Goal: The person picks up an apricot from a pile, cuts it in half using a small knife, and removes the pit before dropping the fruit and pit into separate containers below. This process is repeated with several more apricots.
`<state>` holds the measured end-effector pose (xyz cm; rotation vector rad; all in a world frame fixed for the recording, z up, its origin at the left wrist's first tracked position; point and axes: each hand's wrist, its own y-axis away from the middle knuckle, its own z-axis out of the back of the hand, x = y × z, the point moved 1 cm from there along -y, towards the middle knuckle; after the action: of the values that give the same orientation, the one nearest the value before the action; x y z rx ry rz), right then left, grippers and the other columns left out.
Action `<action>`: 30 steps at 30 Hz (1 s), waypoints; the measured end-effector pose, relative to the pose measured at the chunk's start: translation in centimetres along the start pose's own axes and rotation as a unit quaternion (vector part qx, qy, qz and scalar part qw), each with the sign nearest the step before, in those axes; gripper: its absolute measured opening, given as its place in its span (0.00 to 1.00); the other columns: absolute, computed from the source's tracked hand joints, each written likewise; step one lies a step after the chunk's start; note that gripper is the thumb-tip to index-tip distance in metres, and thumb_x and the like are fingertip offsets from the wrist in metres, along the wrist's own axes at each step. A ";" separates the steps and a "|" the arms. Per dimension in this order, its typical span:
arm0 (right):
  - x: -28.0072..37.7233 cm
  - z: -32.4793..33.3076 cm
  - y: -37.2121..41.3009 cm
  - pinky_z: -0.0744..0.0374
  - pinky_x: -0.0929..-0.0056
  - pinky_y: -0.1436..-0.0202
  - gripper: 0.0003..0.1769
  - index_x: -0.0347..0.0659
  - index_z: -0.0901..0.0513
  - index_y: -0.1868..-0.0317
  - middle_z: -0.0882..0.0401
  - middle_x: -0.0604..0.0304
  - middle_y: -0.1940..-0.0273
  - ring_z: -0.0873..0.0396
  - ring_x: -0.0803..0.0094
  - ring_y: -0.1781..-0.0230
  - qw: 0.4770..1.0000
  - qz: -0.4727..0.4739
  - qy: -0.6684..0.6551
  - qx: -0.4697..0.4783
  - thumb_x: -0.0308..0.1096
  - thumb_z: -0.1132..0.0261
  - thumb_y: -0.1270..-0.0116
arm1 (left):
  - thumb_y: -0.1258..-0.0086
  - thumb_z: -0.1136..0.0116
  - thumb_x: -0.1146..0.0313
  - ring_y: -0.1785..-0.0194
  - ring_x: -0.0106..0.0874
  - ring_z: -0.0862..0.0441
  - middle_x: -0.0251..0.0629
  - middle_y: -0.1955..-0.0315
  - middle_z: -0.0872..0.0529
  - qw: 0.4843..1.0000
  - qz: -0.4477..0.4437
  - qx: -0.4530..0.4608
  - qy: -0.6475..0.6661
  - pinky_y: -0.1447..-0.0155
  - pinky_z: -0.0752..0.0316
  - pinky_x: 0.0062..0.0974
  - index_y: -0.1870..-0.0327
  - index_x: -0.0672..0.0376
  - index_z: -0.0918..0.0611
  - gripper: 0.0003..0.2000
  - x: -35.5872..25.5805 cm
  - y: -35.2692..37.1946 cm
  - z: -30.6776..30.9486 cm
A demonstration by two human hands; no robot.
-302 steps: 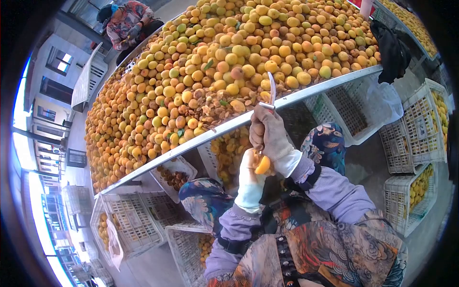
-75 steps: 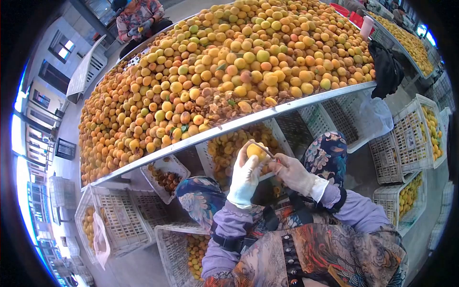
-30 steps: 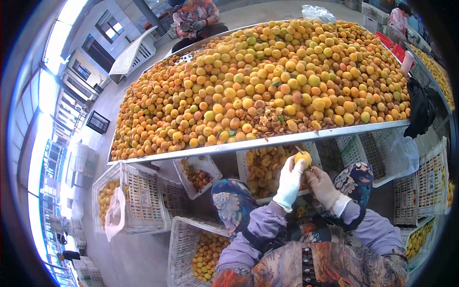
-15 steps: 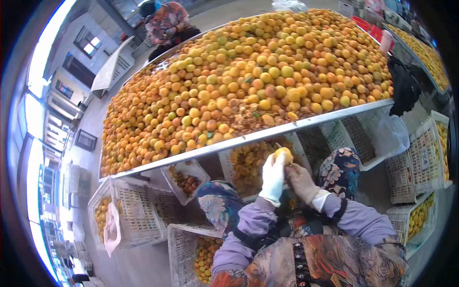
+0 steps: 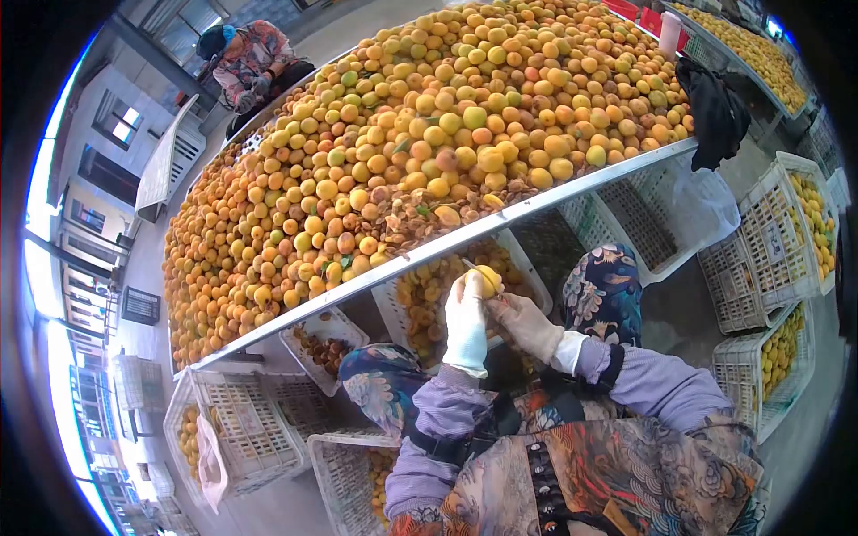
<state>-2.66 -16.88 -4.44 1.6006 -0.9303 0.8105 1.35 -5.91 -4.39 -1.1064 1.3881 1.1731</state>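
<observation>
My left hand (image 5: 466, 326), in a white glove, is closed around a yellow apricot (image 5: 488, 282) held above my lap. My right hand (image 5: 527, 327), also gloved, presses its closed fingers against the near right side of the same fruit. A thin pointed strip, which looks like the blade of a small knife (image 5: 468, 264), pokes out beyond the apricot; its handle is hidden in the right hand. Just below and beyond the hands, between my knees, a white crate (image 5: 393, 314) holds cut, opened apricots (image 5: 431, 304).
A metal-edged table (image 5: 527, 208) heaped with apricots (image 5: 357, 170) stands before me. A smaller crate (image 5: 299, 355) holds dark scraps. Crates of apricots stand left (image 5: 255, 420) and right (image 5: 769, 241). Another person (image 5: 255, 67) sits at the far left.
The view has swung, so the table and crates appear shifted left and tilted. Both hands stay together on the apricot, which now looks turned between the fingers.
</observation>
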 end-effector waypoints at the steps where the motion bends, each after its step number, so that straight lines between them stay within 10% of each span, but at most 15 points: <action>1: 0.4 -0.1 0.3 0.32 0.82 0.74 0.16 0.38 0.24 0.51 0.25 0.66 0.72 0.33 0.85 0.76 0.999 -0.020 -0.044 0.017 0.42 0.47 0.27 | 0.26 0.52 0.55 0.52 0.33 0.21 0.43 0.57 0.18 0.990 0.064 0.018 0.126 0.45 0.26 0.30 0.48 0.64 0.25 0.20 0.3 -0.1 0.1; 8: 0.2 -0.6 0.3 0.29 0.82 0.71 0.17 0.38 0.24 0.51 0.24 0.64 0.71 0.29 0.83 0.74 0.986 -0.059 -0.123 0.096 0.44 0.46 0.27 | 0.25 0.56 0.48 0.48 0.39 0.21 0.47 0.52 0.20 0.919 0.142 0.032 0.367 0.41 0.27 0.34 0.45 0.65 0.28 0.25 0.0 0.8 -0.1; 13: -2.3 -0.6 -2.5 0.25 0.73 0.54 0.21 0.34 0.25 0.47 0.20 0.55 0.63 0.23 0.72 0.61 0.986 0.134 0.095 0.015 0.44 0.44 0.28 | 0.25 0.53 0.58 0.50 0.33 0.21 0.44 0.52 0.20 0.966 0.044 0.033 0.251 0.44 0.26 0.29 0.44 0.63 0.29 0.18 -0.2 0.4 0.8; 20: 0.6 0.1 -0.6 0.25 0.69 0.55 0.19 0.38 0.26 0.44 0.19 0.48 0.60 0.20 0.61 0.59 0.947 0.058 0.314 -0.038 0.40 0.44 0.29 | 0.30 0.43 0.62 0.56 0.25 0.22 0.39 0.59 0.19 1.000 0.001 -0.028 -0.005 0.50 0.28 0.22 0.52 0.66 0.24 0.16 0.1 0.2 1.1; 23: -2.8 -0.2 -2.0 0.26 0.73 0.64 0.20 0.36 0.25 0.51 0.22 0.66 0.68 0.26 0.76 0.71 0.963 0.138 0.223 -0.057 0.46 0.44 0.28 | 0.28 0.48 0.58 0.61 0.23 0.24 0.35 0.62 0.19 0.997 -0.016 -0.075 -0.025 0.56 0.29 0.20 0.53 0.65 0.23 0.16 1.6 0.3 1.0; 30: -1.9 -1.8 -2.4 0.25 0.76 0.53 0.19 0.32 0.25 0.48 0.21 0.59 0.59 0.25 0.76 0.59 0.982 0.174 -0.009 0.069 0.41 0.45 0.27 | 0.26 0.53 0.51 0.57 0.36 0.20 0.44 0.62 0.18 0.930 0.162 -0.035 0.327 0.47 0.24 0.34 0.54 0.63 0.23 0.21 -0.5 0.4 1.0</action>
<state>-1.52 -14.50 -6.76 1.5876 -1.2101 1.1238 1.11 -4.80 -3.89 -1.4352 2.1179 1.1308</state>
